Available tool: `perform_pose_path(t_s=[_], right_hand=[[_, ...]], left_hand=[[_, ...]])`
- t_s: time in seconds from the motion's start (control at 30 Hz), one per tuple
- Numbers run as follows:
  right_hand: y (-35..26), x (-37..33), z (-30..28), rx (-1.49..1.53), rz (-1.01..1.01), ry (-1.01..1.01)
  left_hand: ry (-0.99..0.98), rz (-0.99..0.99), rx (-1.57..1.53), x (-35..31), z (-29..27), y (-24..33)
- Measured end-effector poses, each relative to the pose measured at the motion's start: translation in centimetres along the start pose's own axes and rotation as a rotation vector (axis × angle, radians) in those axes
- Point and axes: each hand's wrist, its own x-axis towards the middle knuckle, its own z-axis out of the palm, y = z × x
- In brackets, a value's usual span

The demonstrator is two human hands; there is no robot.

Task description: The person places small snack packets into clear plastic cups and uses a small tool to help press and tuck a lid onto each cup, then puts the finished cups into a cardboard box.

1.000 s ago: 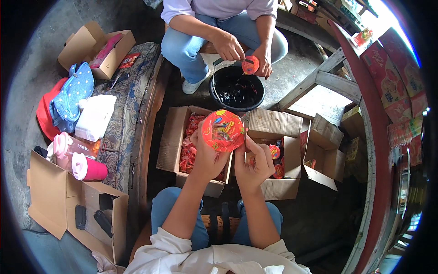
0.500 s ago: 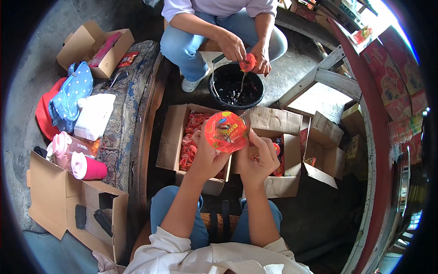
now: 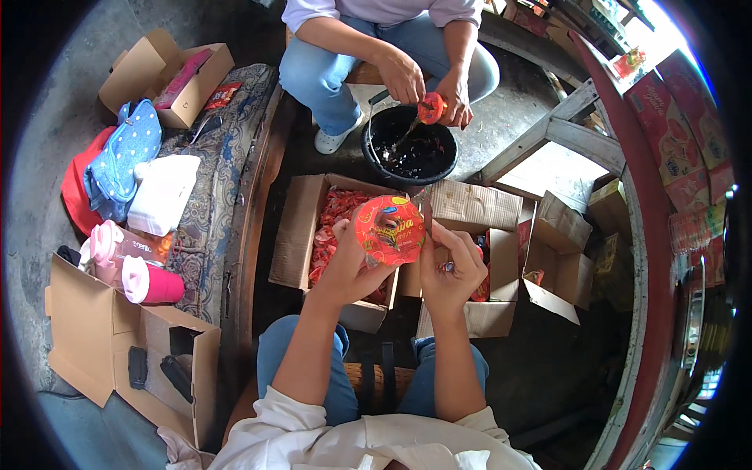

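Observation:
My left hand (image 3: 345, 266) is closed around a plastic cup (image 3: 399, 244) with a round red-and-yellow printed lid, its top tilted toward me. A hole shows in the middle of the lid, with something dark inside it. Pinched in my right hand (image 3: 453, 274) is a small knife (image 3: 426, 210), its blade pointing up and away beside the lid's right edge. The knife's handle is mostly hidden by my fingers. Below my hands, an open carton (image 3: 294, 235) is packed with crumpled red wrappers (image 3: 337, 215).
Across from me, a co-worker's hands (image 3: 427, 90) hold another red cup (image 3: 430, 108) above a black bucket (image 3: 378, 168), liquid running down. A second carton (image 3: 474, 205) holds red cups. A bench (image 3: 211, 258) with boxes and tumblers stands left, a red-edged table (image 3: 627, 133) right.
My hands and the cup have shifted slightly, the lid's hole looking darker and more open. The co-worker's cup has moved a little to the right and tilted.

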Motion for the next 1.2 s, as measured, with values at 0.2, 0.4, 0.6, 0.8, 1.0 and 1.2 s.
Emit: perform_pose_path(t_s=[0.2,0.4,0.6,0.8,1.0,1.2], right_hand=[[0.4,-0.1,-0.2,-0.021,0.009,-0.028],[0.6,0.1,-0.4,0.009,0.005,-0.062],[0.7,0.0,-0.6,0.042,0.016,-0.104],[0.7,-0.1,-0.4,0.054,0.031,-0.121],[0.6,-0.1,-0.5,0.056,0.044,-0.126],[0.8,-0.2,-0.5,0.052,0.013,-0.141]], left_hand=[[-0.006,0.031,0.002,0.0,0.0,0.0],[-0.03,-0.025,-0.073,-0.2,-0.1,-0.5],[-0.038,-0.006,-0.061,0.6,0.1,-0.2],[-0.047,-0.008,0.043,0.8,-0.1,-0.7],[-0.009,0.085,0.08,1.1,0.0,-0.3],[-0.05,0.033,-0.053,1.0,-0.3,-0.1]])
